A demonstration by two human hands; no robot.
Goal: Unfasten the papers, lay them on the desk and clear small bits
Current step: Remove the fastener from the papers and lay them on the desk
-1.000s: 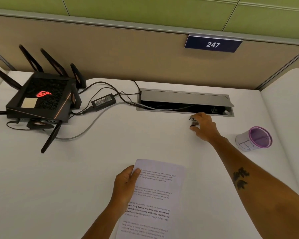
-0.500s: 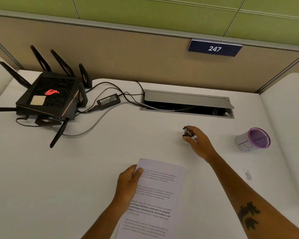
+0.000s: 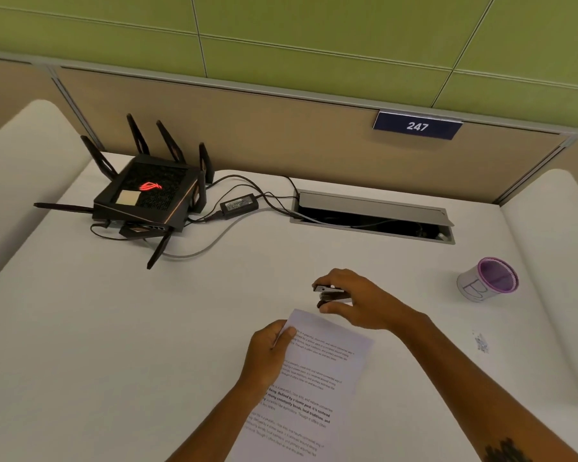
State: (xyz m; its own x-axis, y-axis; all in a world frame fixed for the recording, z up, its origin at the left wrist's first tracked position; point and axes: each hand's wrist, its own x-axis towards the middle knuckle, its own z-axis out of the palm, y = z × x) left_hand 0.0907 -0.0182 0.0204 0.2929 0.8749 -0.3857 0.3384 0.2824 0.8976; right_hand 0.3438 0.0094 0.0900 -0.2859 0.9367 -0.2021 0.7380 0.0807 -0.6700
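Cubicle partition with "247" sign beyond desk, papers.

Two bare forearms and hands, no sleeves in view.

Both arms are uncovered from the bottom edge of the view up to the wrists; no cuff, watch, bracelet or ring can be made out on either one. The left hand has short, plain nails, the thumbnail showing clearly. The right hand also shows short, unpainted nails on the thumb and the fingers. The right forearm carries a dark tattoo on its upper side, close to the bottom right corner of the view; it is cut off by the frame edge and its design cannot be read. The left forearm shows no marking.
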